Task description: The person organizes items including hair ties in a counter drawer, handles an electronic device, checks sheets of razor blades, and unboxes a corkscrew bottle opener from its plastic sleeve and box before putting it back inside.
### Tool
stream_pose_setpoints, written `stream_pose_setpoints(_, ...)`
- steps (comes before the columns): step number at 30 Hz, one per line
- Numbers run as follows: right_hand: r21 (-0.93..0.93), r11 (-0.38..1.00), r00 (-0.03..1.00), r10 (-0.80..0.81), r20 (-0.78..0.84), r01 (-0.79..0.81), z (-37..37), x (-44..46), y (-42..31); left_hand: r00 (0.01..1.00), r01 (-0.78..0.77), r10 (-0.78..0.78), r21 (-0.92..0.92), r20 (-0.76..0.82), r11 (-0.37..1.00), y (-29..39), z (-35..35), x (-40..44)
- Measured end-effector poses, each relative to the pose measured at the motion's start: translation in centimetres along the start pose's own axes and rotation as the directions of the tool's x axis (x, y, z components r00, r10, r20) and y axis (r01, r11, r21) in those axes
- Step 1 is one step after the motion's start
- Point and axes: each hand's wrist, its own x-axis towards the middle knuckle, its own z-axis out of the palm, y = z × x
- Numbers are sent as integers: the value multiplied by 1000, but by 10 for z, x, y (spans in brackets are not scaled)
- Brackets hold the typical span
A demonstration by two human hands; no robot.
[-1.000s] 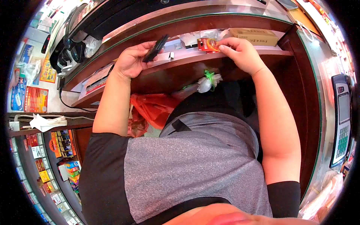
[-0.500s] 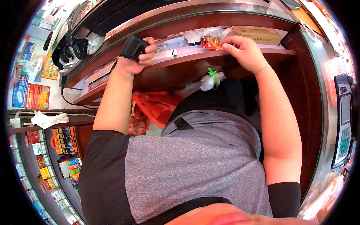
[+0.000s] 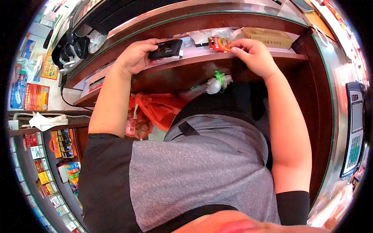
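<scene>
While the left hand (image 3: 136, 56) holds a flat black thing (image 3: 166, 49) by its left end, the right hand (image 3: 256, 56) pinches the right side of a little red and yellow pack (image 3: 219, 44) with thumb and fingertips. The black thing is over the shelf (image 3: 202, 61), on the left, and the pack is to its right. I think this is a bit of handling and sorting small things (I can't tell what the black one is). A white box (image 3: 171, 59) peeks out under the black thing, and a brown box (image 3: 268, 37) sits on the shelf, just right of the pack. To move the pack, the right hand needs a snug pinch and a gentle pull away from the brown box. The black thing needs a firm hold, or it could slip onto the white box.
</scene>
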Motion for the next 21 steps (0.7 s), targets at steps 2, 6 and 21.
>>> stream_pose_setpoints(2,2,1000,999,26,18,-26,0,0,0,1000,16,-15,-29,11,999,-2,-4,-2)
stream_pose_setpoints(6,-7,997,995,81,61,-81,-4,-1,-11,998,49,-54,-130,-38,990,-10,-16,4)
stream_pose_setpoints(21,-21,1000,1000,-16,5,17,-2,-3,-6,902,-36,-107,-320,-417,947,-10,3,10)
